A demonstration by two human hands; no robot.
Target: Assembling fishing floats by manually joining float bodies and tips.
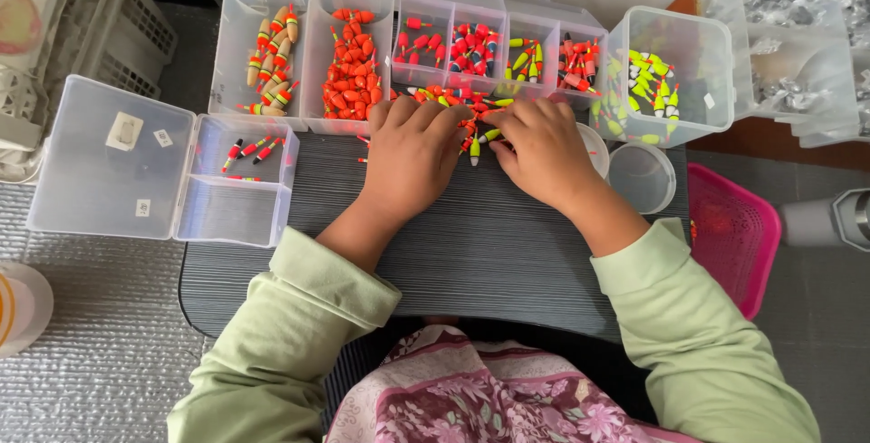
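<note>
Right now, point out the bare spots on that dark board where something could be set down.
The dark ribbed board is bare between the forearms, from the wrists back toward the body, and left of the left hand beside the open hinged box. It is crowded along the far edge: loose floats lie under both hands, the right hand beside a round lid.

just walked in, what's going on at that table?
A person in pale green sleeves has both hands down on a loose pile of small fishing floats at the far edge of a dark ribbed tray. The left hand and right hand lie side by side, fingers in the pile. Clear compartment boxes behind hold floats grouped by colour: orange, red, yellow-green.
</note>
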